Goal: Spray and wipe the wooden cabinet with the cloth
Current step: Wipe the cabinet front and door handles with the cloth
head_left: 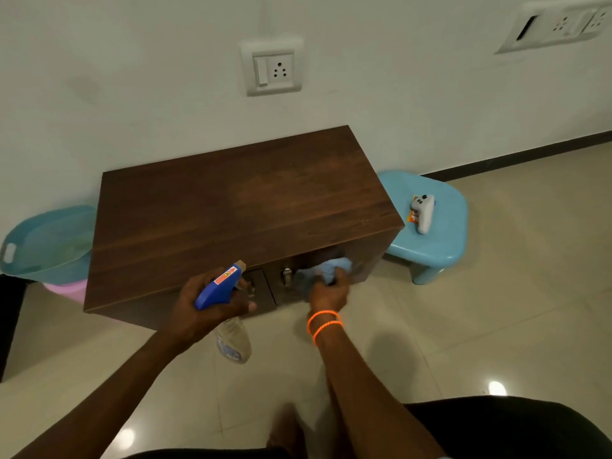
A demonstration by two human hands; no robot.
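Note:
A low dark wooden cabinet stands against the wall, seen from above. My left hand grips a clear spray bottle with a blue trigger head, held in front of the cabinet's left door. My right hand, with orange bands on the wrist, presses a crumpled light blue cloth against the right door's front, just right of a metal handle. The cloth looks blurred.
A light blue plastic stool stands right of the cabinet with a small white device on it. A teal basin over a pink tub sits at the left. Wall sockets are above. The floor is glossy beige tile.

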